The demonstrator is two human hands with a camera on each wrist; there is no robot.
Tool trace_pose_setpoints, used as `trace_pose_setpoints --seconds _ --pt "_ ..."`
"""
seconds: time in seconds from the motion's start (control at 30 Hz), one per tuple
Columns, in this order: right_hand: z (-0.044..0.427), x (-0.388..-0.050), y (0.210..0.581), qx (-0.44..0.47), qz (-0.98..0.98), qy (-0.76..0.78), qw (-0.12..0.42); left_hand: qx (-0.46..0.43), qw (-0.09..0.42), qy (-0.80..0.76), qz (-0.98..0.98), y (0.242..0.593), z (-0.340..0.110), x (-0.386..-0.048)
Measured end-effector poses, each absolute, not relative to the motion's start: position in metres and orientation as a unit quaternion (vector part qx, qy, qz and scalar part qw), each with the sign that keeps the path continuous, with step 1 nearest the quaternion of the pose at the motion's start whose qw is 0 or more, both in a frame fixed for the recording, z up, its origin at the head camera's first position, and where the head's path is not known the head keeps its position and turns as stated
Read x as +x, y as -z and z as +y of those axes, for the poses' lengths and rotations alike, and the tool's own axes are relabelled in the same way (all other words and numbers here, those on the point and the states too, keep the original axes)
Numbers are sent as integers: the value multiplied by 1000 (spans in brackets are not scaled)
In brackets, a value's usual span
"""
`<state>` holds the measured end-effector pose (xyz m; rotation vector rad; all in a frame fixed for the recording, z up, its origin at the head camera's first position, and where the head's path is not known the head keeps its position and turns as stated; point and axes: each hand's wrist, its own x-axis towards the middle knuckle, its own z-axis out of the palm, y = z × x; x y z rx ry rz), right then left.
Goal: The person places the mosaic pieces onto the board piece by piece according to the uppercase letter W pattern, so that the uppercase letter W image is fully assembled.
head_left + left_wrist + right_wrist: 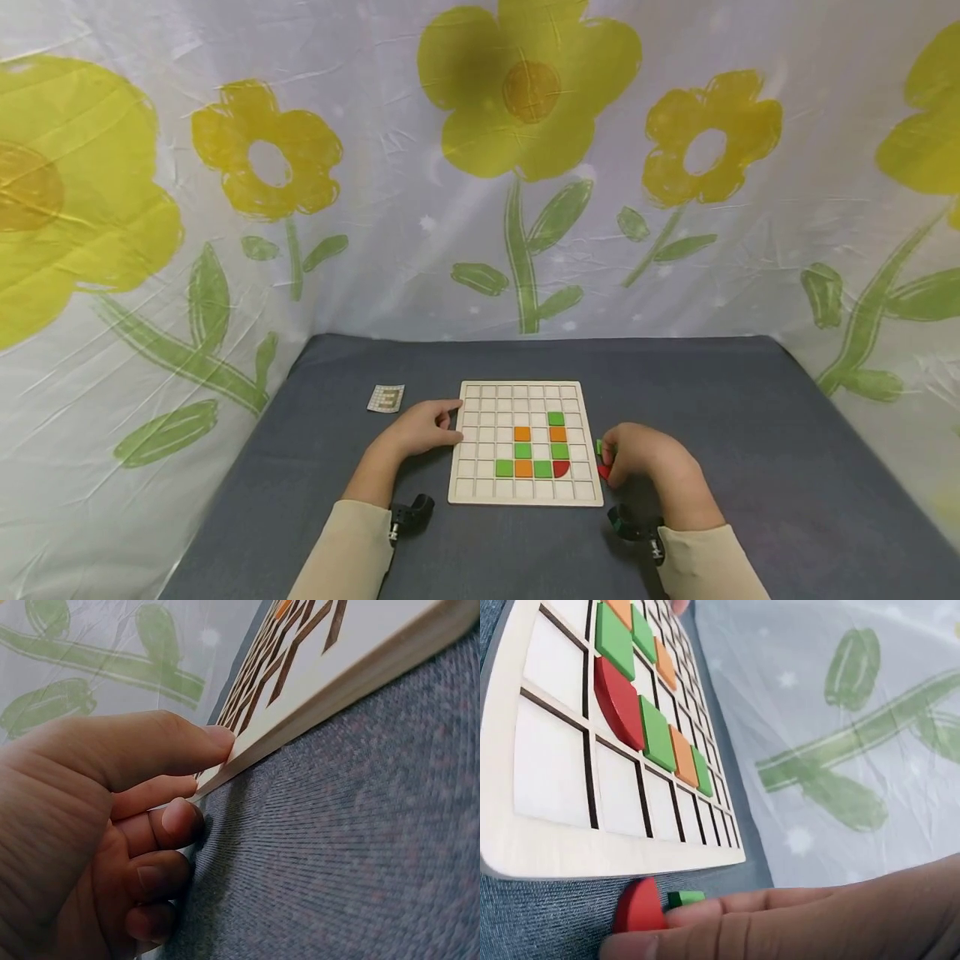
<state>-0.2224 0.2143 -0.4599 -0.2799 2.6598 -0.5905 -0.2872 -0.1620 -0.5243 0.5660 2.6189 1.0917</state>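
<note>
A square wooden grid board lies flat on the table, with green and orange square tiles and one red rounded-corner tile set in its cells. My left hand touches the board's left edge with thumb and index finger spread apart; its other fingers curl loosely. Just off the board's right edge, my right hand pinches a second red rounded tile between thumb and fingers. A green tile lies beside those fingertips, partly hidden by them.
A small printed card with a grid pattern lies left of the board, beyond my left hand. The dark grey cloth covers the table. A flower-printed curtain rises along the back and sides.
</note>
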Motion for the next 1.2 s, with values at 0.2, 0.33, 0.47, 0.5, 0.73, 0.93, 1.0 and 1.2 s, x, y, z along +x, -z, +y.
trace_pose_setpoints --seconds 0.2,0.33,0.47,0.5,0.73,0.93,1.0,1.2 --pt "214 -227 461 -81 971 160 158 194 120 -375 898 524 -162 -288" --pt "217 -229 462 -73 971 169 155 193 120 -373 900 525 -162 -287" --pt "221 -227 455 -65 967 200 146 191 121 -372 900 524 -163 -286" --pt "221 -226 453 -64 966 207 142 191 122 -372 900 524 -163 -286" --pt "204 -218 430 -92 963 225 115 191 121 -374 900 523 -163 -286" --pt "178 -211 419 -132 950 264 99 196 121 -373 899 523 -162 -286" --pt "171 -210 417 -153 945 275 93 198 118 -372 899 523 -162 -286" --pt "150 -208 422 -210 927 301 73 196 115 -369 901 522 -161 -286"
